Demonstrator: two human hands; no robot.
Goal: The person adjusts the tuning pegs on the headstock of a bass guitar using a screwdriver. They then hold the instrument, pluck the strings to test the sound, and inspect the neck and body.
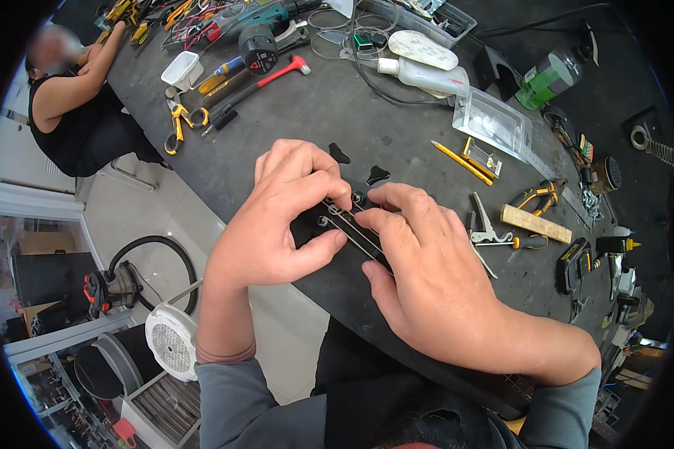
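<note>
Between my hands, over the dark workbench (292,112), is a narrow black assembly (361,241) with two thin metal rods and small round metal parts at its far end. My left hand (281,213) curls round its far left end, index fingertip on the metal parts and thumb beside the rods. On the other side, my right hand (434,273) grips the assembly with bent fingers and thumb, hiding much of its near end. Just beyond my fingers lie a small black flat piece (339,153) and another black piece (378,175) of similar shape.
A red-handled hammer (266,88), yellow-black cutters (176,123) and a drill (258,49) lie at the far left. To the right are pencils (463,162), a clear plastic tray (494,123), a wooden strip (535,223) and pliers (543,196). A co-worker (75,105) sits at the far left edge.
</note>
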